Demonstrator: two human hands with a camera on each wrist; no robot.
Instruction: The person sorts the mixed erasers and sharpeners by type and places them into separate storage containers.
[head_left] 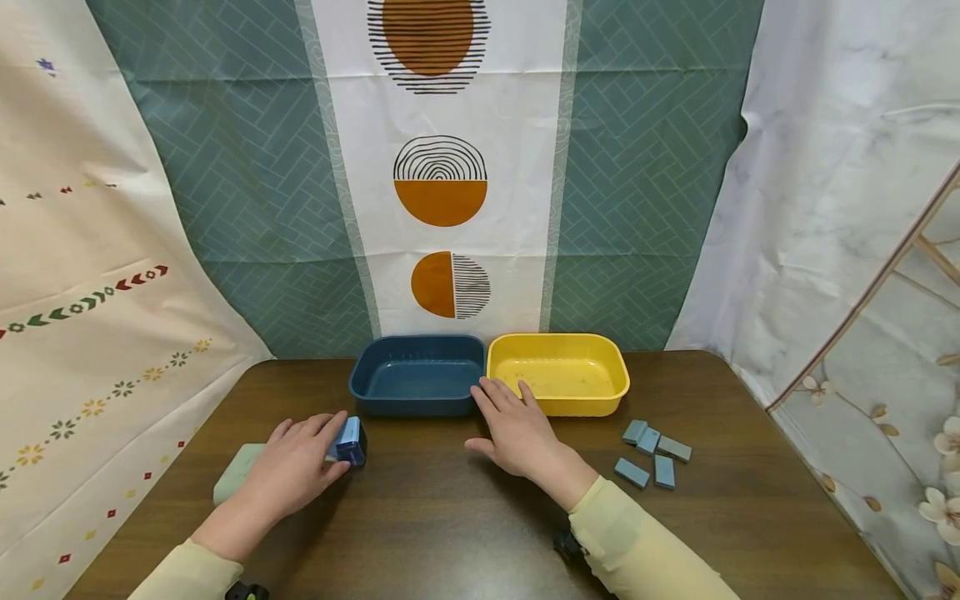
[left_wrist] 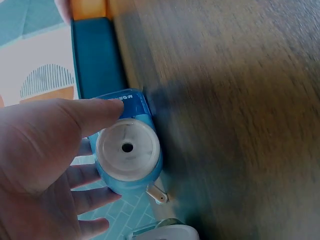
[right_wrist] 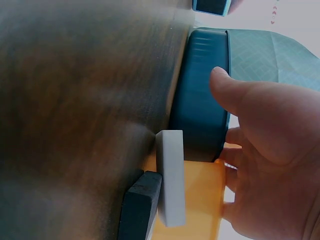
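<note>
My left hand [head_left: 337, 448] grips a blue pencil sharpener [head_left: 350, 442] that stands on the brown table [head_left: 450, 517], left of centre. In the left wrist view my thumb [left_wrist: 95, 112] lies on top of the sharpener [left_wrist: 129, 147] and my fingers curl behind it. Its white round face with the pencil hole shows. My right hand [head_left: 492, 421] lies flat with straight fingers in front of the blue tub [head_left: 417, 375] and yellow tub [head_left: 557, 372]. Under it, the right wrist view shows a white block [right_wrist: 170, 180] and a black block [right_wrist: 140, 205]; whether the hand touches them I cannot tell.
A pale green block [head_left: 234, 473] lies beside my left wrist. Several grey-blue blocks [head_left: 652, 454] are scattered at the right of the table. Both tubs stand side by side at the back edge, against hanging patterned cloths [head_left: 442, 183].
</note>
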